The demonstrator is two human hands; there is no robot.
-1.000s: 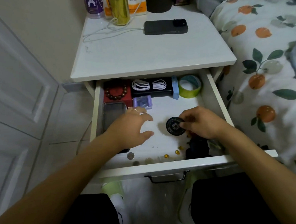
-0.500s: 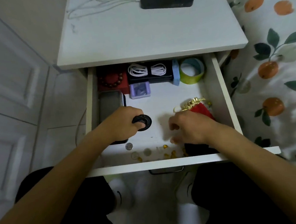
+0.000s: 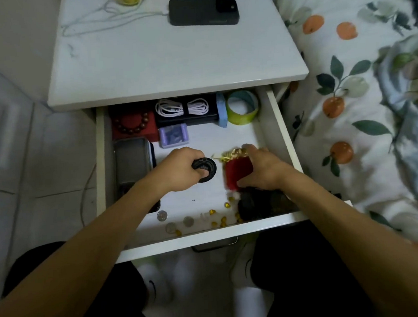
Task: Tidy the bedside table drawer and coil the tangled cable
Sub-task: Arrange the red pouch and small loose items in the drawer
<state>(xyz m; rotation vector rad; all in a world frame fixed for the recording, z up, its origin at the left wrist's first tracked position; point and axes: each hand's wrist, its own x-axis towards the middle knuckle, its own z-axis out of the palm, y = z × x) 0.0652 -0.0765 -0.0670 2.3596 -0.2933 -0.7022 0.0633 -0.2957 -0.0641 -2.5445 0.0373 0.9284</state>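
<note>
Head view, drawer: open, as before.
Left hand: still gripping round black disc at mid-drawer.
Right hand: now clasping red cloth pouch, lifted leftward.
Coiled white cable: unmoved at back.

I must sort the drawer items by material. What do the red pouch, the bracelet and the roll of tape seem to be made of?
Red pouch: soft matte cloth, perhaps velvet, with shiny gold trim; it crumples in the right hand.
Bracelet: round dark brown beads, probably wood, slightly glossy.
Roll of tape: glossy yellow-green plastic film.
</note>
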